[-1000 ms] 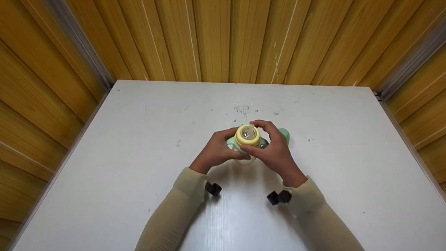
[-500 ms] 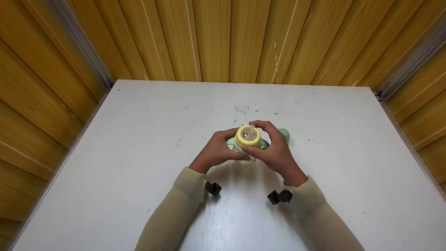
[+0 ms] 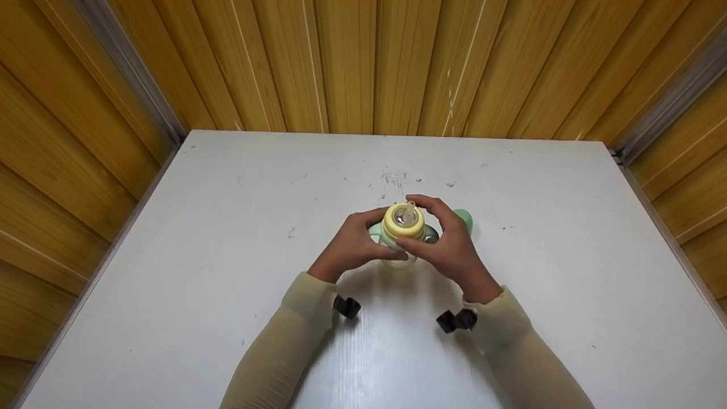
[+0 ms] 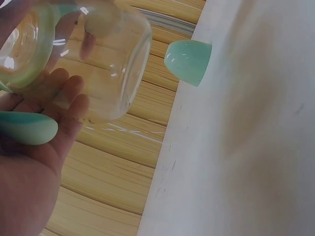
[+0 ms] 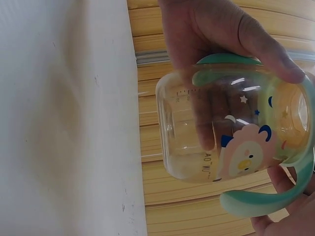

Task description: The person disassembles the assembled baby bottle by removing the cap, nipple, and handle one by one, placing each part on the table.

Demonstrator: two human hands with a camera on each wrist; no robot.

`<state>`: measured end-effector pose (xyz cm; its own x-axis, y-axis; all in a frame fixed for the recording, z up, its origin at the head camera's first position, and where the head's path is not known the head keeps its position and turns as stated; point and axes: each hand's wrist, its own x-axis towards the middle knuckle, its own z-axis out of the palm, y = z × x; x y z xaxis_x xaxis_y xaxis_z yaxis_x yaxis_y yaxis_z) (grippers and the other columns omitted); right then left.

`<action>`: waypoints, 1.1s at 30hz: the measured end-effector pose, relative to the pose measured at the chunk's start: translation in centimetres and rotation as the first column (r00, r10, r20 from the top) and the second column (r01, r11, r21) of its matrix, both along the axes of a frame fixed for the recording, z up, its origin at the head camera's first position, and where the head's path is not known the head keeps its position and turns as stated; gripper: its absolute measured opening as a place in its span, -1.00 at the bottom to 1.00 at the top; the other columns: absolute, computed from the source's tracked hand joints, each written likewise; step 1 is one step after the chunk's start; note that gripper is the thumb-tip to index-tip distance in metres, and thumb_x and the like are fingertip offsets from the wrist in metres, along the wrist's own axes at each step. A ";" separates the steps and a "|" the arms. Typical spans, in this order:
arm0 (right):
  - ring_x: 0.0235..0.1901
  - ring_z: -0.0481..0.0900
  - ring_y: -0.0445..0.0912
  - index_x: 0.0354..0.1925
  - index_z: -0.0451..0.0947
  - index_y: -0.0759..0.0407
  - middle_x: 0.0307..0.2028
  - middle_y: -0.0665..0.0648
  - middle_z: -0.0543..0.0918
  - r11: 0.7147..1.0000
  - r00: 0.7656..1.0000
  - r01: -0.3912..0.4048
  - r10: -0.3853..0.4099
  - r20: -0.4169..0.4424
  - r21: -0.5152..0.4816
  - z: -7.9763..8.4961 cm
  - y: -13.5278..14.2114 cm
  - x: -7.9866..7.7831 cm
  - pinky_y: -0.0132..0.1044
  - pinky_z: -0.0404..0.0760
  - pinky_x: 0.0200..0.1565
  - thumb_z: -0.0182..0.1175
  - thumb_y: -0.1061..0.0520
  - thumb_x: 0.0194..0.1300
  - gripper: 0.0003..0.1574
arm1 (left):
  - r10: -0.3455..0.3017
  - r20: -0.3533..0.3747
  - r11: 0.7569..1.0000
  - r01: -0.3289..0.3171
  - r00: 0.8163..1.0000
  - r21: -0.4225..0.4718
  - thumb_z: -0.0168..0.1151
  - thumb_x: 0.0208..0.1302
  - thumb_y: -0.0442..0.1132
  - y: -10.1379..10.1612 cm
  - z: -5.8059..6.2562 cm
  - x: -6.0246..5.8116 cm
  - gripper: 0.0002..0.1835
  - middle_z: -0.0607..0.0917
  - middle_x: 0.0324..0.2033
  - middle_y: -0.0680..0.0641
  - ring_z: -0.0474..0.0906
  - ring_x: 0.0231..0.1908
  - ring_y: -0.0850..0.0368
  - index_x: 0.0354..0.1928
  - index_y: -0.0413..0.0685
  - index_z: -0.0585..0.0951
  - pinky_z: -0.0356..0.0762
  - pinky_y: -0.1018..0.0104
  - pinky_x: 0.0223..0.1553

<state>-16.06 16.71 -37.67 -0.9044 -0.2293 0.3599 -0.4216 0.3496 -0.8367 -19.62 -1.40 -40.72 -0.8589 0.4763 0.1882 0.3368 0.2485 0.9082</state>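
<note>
A clear baby bottle point(image 3: 401, 241) with a yellow collar point(image 3: 389, 222) and a clear teat on top is held up between both hands in the head view. My left hand point(image 3: 353, 241) grips its left side, fingers behind and thumb in front. On the other side my right hand point(image 3: 451, 241) holds it near the collar, thumb at the front and forefinger at the back. The right wrist view shows a printed cartoon animal on the bottle point(image 5: 197, 128) and a green side handle point(image 5: 261, 202). Its base is raised off the table in both wrist views.
A green domed cap point(image 4: 188, 61) stands on the white table point(image 3: 272, 187), partly hidden behind my right hand in the head view. Yellow wood-look panels point(image 3: 352, 68) wall the table at the back and sides.
The right thumb and forefinger have shifted very slightly at the collar, and the bottle has tilted a touch. Left hand and cap stay where they were.
</note>
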 end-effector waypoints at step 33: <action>0.14 0.34 -0.05 0.01 0.41 0.19 -0.02 0.08 0.52 0.990 0.990 0.134 -0.135 -0.040 -0.033 -0.5 -0.4 0.0 0.04 0.15 0.22 0.44 0.03 -0.12 -0.29 | 0.082 -0.029 0.997 -0.081 0.996 0.016 0.51 -0.36 0.13 0.6 -2.1 -1.2 -0.25 0.59 -0.06 0.31 0.50 -0.12 0.31 0.05 0.44 0.48 0.49 0.31 -0.09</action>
<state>-16.11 16.32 -38.16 -0.9102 -0.0948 0.4031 -0.4074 0.3802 -0.8304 -20.86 -0.78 -42.87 -0.8886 0.4022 0.2204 0.3428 0.2632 0.9018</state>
